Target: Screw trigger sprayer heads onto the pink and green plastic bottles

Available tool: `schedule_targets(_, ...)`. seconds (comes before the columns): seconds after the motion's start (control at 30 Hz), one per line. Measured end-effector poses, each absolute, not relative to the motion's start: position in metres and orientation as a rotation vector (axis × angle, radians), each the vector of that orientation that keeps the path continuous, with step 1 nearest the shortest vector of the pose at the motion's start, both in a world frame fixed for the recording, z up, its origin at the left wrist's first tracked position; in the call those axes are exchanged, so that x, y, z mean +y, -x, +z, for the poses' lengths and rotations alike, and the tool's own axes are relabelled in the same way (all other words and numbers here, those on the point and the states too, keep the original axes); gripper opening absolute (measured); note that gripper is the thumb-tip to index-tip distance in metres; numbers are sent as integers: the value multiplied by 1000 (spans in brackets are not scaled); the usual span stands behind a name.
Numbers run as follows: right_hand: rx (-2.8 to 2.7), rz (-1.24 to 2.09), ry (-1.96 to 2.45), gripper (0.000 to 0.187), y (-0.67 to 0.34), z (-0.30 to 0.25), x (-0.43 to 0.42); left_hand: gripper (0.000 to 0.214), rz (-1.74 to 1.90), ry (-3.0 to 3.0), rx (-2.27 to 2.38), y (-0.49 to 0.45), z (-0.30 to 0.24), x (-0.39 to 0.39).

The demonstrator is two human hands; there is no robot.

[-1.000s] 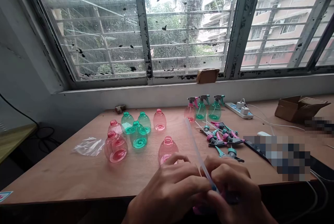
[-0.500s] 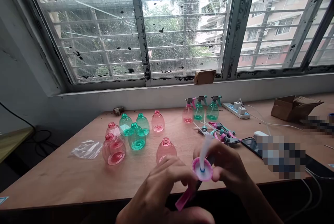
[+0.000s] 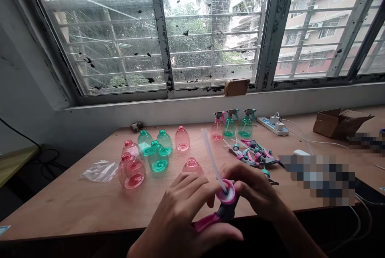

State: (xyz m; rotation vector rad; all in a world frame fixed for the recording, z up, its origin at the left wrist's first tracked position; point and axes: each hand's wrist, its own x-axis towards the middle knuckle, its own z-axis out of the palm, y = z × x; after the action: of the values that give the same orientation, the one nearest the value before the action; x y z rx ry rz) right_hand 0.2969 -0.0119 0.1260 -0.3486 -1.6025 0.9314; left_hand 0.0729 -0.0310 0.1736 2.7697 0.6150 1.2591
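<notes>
Sprayer head, pink and gray, sits between your two hands just in front of the near edge of the worktop. Its open pink collar faces up toward you, and a clear tube rises from the middle of it, leaning to your left. Your left hand has its fingers on the sprayer head, with the pink trigger lying between thumb and forefinger and the thumb stretched out below. Your right hand grips the collar from the other side, its thumb against the rim and its other fingers curled behind.

Just beyond your left hand stands a pink bottle, partly hidden by your knuckles. Farther left you have a group of open pink and green bottles, the nearest pink one beside a green one. Past your right hand lies a pile of loose sprayer heads, and behind it three bottles with sprayers fitted stand in a row. A clear plastic bag lies near the left end.
</notes>
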Motion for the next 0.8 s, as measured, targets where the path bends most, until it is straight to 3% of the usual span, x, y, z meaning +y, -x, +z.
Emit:
schedule_targets(0.17, -1493, 1036, 328, 30, -287, 120, -14, 11, 1361, -2598, 603, -76, 165, -31)
schedule_targets(0.3, -1266, 1249, 326, 51, -276, 107, -12, 20, 1317, -2391, 675, -68, 157, -27)
schedule_targets(0.37, -1159, 1259, 448, 47, -279, 106, -9, 42, 1101, -2386, 659, -55, 157, -18)
schedule_targets(0.47, -1052, 1089, 587, 44, -298, 114, -2, 92, 896, -2350, 935, -32, 155, 5)
schedule_targets(0.6, -970, 873, 618, 39, -332, 127, 9, 121, 635, -2209, 1326, -14, 140, 44)
schedule_targets(0.67, -944, 827, 653, 36, -341, 130, 13, 112, 512, -2183, 1302, -16, 129, 59)
schedule_targets(0.8, -1055, 943, 764, 44, -342, 132, 13, 64, 430, -2156, 1202, -30, 118, 72)
